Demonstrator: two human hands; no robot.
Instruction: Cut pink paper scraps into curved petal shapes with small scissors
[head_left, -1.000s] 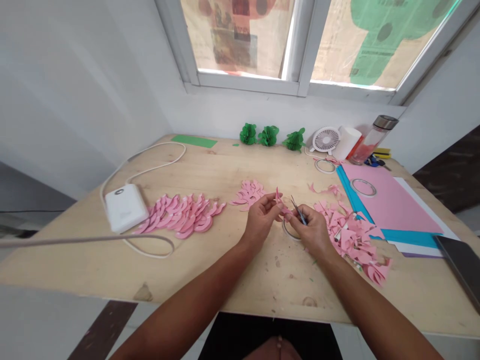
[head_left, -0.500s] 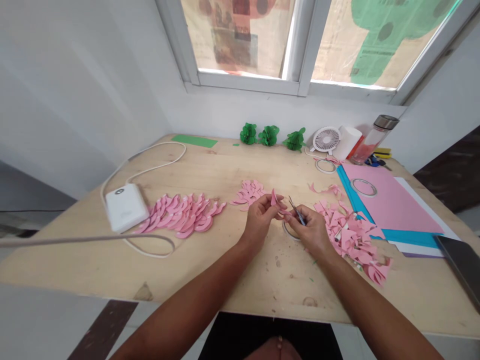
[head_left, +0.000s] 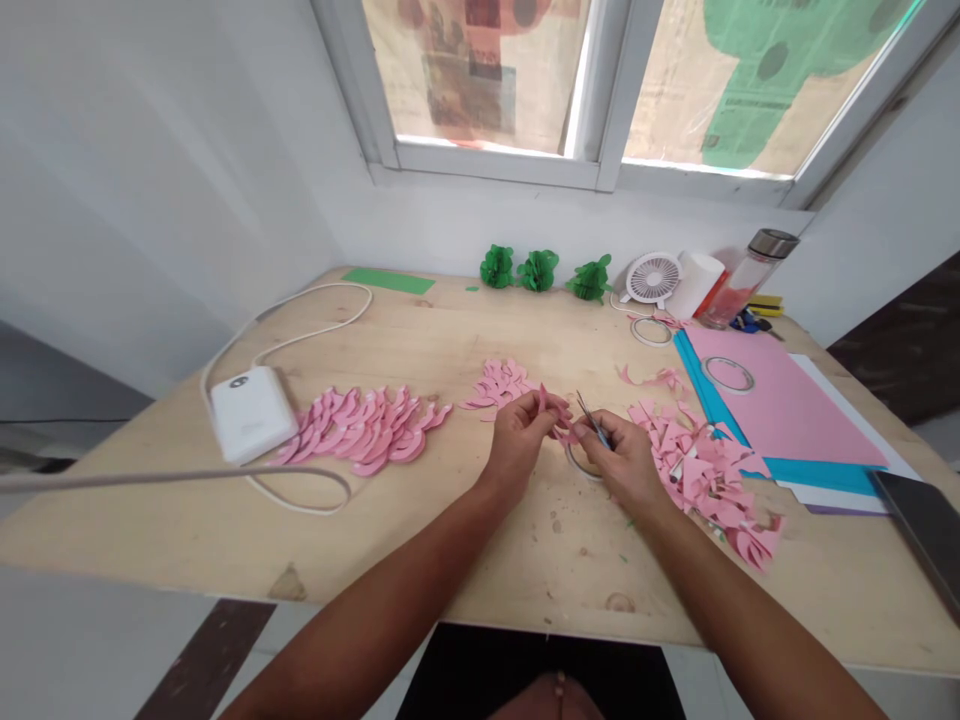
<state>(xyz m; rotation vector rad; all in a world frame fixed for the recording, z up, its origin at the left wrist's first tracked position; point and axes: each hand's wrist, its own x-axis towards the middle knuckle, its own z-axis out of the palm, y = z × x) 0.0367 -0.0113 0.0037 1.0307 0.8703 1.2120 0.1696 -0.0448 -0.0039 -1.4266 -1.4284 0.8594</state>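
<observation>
My left hand (head_left: 523, 437) is closed on a small piece of pink paper (head_left: 553, 407), which sticks up between thumb and fingers. Close beside it, my right hand (head_left: 621, 452) grips a pair of scissors (head_left: 594, 420), their blades pointing up and away from me. The right fingertips are at the paper's lower edge; whether they pinch it I cannot tell. A roll of tape (head_left: 583, 464) lies partly hidden under my hands. Just beyond my left hand is a small pile of cut pink pieces (head_left: 501, 383), and pink paper scraps (head_left: 709, 480) lie heaped by my right hand.
Overlapping pink cutouts (head_left: 375, 430) and a white power bank (head_left: 253, 415) with a cable are on the left. Green paper shapes (head_left: 537, 270), a small fan (head_left: 652, 279) and a bottle (head_left: 750, 280) stand at the back. Coloured sheets (head_left: 787, 410) and a phone (head_left: 919, 530) lie right.
The pink paper in my left hand has turned and shifted slightly left. The scissors' blades and my right hand stay almost where they were.
</observation>
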